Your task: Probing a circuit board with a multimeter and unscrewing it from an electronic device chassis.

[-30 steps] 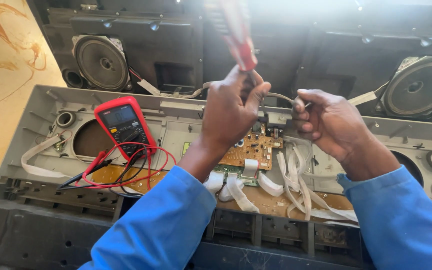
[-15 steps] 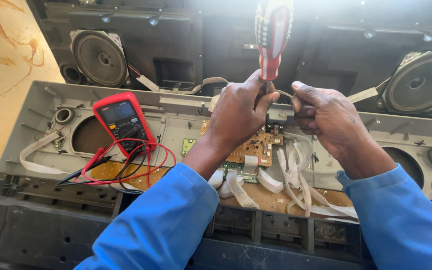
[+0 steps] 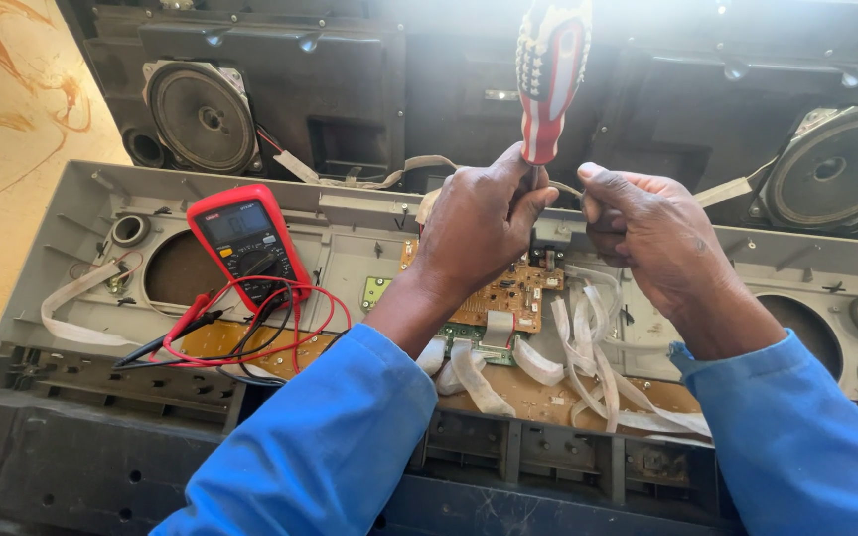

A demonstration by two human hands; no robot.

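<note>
Fingers of left hand (image 3: pixel 484 223) still pinch screwdriver (image 3: pixel 548 74) shaft; handle now upright; right hand (image 3: pixel 647 238) stays curled, contents unclear.

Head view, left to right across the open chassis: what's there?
White ribbon cable → red multimeter → left hand with the red-and-white screwdriver above it → right hand → round speaker.

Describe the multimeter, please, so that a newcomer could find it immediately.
Start at the long grey plastic panel lying open across the view. On its left part, beside a round speaker hole, rests the multimeter, the only red-cased device there, with red and black probe leads coiled below it.
</note>
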